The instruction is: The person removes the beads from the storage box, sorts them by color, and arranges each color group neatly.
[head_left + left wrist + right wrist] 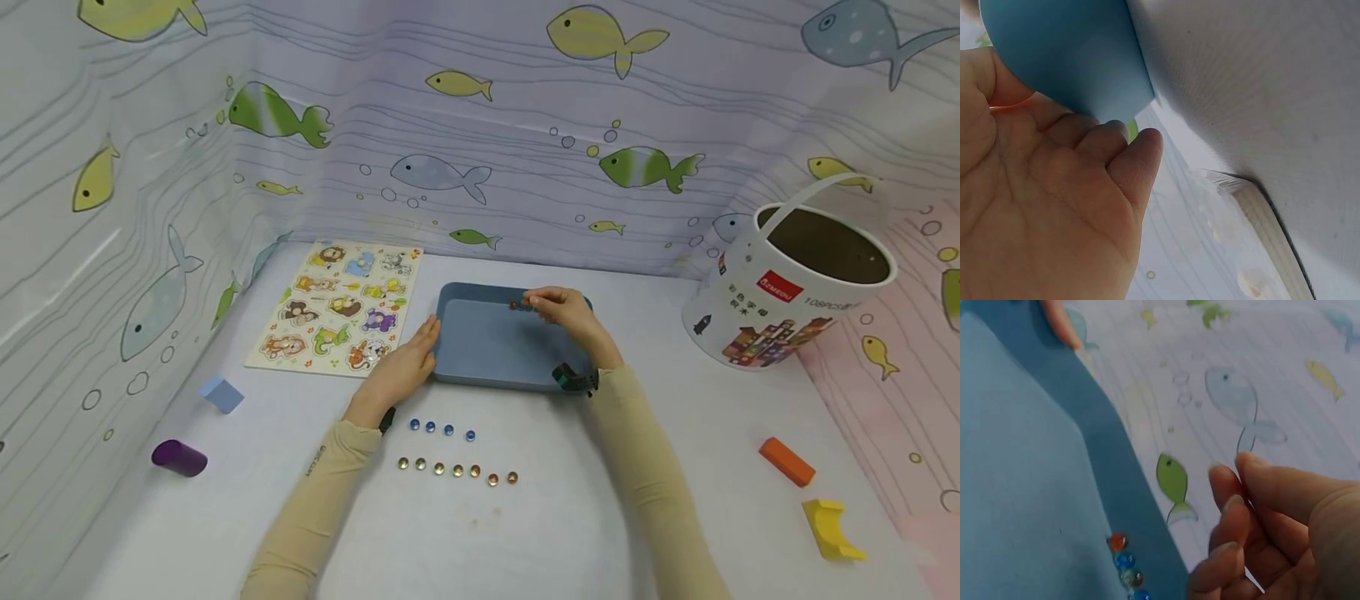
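Head view: left hand (405,364) fingers straight against tray (495,354); right hand (567,313) fingers curled, seemingly empty.

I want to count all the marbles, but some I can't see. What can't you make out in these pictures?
- Marbles in the blue tray: in the head view the right hand covers most of them.
- Same marbles: the right wrist view's bottom edge cuts the row off.
- Whether the right hand's fingertips pinch a marble: too blurred.
- Left hand: the left wrist view shows only tray wall, no marbles.
- Bucket lettering: too small.
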`<state>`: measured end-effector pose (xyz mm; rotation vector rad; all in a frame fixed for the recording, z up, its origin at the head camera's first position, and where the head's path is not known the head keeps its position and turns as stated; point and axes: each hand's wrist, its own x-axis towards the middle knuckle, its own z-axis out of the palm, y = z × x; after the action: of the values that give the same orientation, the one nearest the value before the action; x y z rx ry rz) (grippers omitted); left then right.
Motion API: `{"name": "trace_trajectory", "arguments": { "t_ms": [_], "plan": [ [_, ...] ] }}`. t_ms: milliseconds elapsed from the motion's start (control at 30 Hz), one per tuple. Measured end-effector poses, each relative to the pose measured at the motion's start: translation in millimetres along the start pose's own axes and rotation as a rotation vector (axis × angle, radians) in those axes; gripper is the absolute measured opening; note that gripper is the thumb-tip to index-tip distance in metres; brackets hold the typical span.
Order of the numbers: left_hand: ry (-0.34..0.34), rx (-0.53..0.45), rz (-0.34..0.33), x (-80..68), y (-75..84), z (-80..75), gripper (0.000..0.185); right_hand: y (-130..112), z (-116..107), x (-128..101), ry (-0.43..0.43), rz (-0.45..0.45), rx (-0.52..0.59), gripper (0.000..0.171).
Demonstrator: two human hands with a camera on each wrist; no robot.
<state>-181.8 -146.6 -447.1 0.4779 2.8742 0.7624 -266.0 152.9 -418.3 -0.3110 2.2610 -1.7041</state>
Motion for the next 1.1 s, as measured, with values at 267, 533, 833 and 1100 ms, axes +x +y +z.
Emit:
{"name": "trace_trajectory", "arguments": {
  "t_ms": [267,533,833,1100],
  "plan": [
    [0.005,-0.001,0.004,-0.8,-0.3,0.3,0.058,17,0,30,0.144,0.089,-0.073,0.030],
    [0.004,0.001,0.005,-0.9,-1.7,2.5,0.056,28,9,44,0.206,0.084,-0.198,0.026],
    [-0.003,-0.003,-0.006,-0.9,-0.9,-0.3,0.057,32,16,46,0.234,0.072,-0.340,0.023],
    [-0.008,-0.005,-0.012,-0.8,-0.3,-0.4,0.057,31,27,43,0.232,0.006,-0.646,0.023]
  ]
}}
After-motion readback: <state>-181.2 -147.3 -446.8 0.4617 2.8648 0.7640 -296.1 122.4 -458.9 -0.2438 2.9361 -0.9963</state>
